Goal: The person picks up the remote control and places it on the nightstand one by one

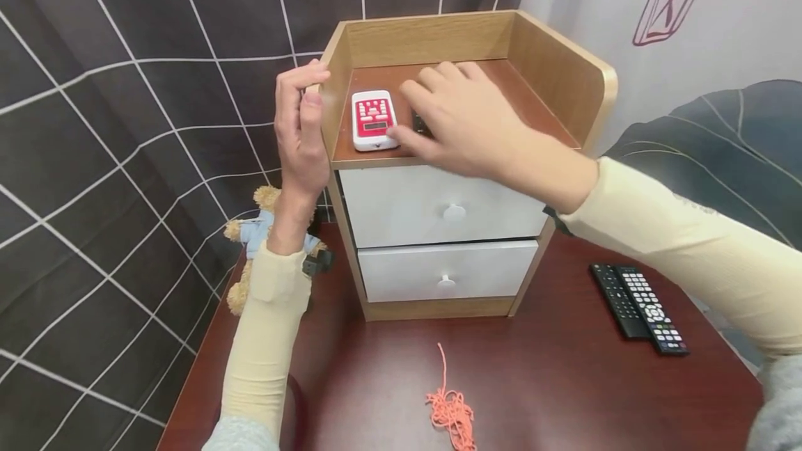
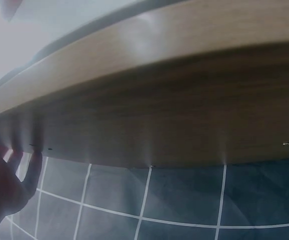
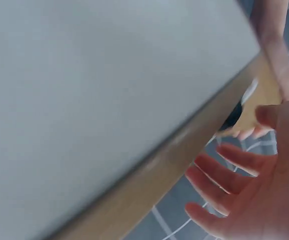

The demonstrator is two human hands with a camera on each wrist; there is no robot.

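My left hand [image 1: 303, 124] touches the left side panel of a small wooden cabinet [image 1: 429, 21] near its upper front corner; its fingers [image 2: 33, 172] meet the panel in the left wrist view. Above the brown cabinet top, my right hand [image 1: 466, 117] hovers with loosely bent, spread fingers. The right wrist view shows nothing held in that hand [image 3: 257, 185]. Mostly hidden beneath it is a black object [image 1: 421, 125]; its kind is unclear. Left of this lies a white handheld device with a red face, buttons and a small display [image 1: 374, 120], close to my right thumb.
The cabinet's two white drawers [image 1: 401, 207] are closed. Two black remote controls [image 1: 651, 308] lie on the dark red table [image 1: 532, 395] at right. Tangled orange string [image 1: 452, 415] lies in front. A teddy bear [image 1: 253, 232] sits behind my left forearm, by a grid-patterned curtain [image 1: 156, 179].
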